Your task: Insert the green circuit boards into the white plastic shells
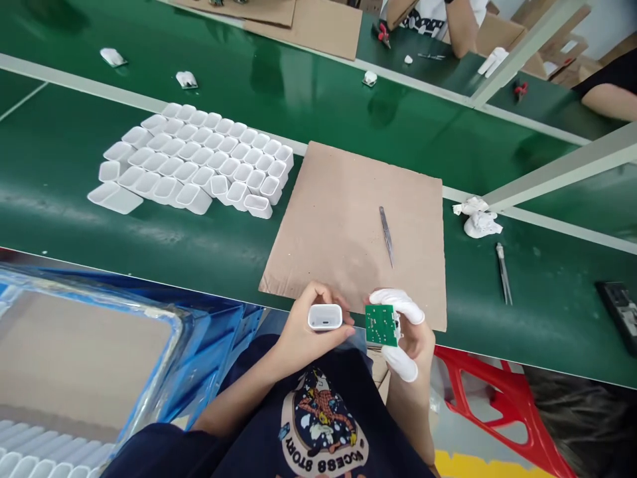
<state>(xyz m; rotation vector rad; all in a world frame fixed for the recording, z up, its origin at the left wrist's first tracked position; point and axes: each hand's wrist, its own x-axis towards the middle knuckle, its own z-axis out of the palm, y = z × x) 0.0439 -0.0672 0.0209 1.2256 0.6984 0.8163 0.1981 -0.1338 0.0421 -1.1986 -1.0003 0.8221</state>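
Note:
My left hand (303, 326) is wrapped round a white plastic housing (325, 317), its hollow end facing up and a small slot showing at the bottom. To its right, my right hand (409, 335) wears white finger covers on thumb and finger and pinches a green circuit board (381, 325) by its edges. White parts show along the board's right side. The board and the housing are apart. Beyond both hands lies a cardboard sheet (348, 219) with metal tweezers (386, 236) on it.
Rows of white housings (199, 156) stand at left on the green bench. At right lie crumpled white material (480, 218), another pair of tweezers (503, 273) and a black device (620, 309). A blue crate (189, 352) sits below left. A conveyor belt (308, 93) carries small assemblies; other people's arms show beyond.

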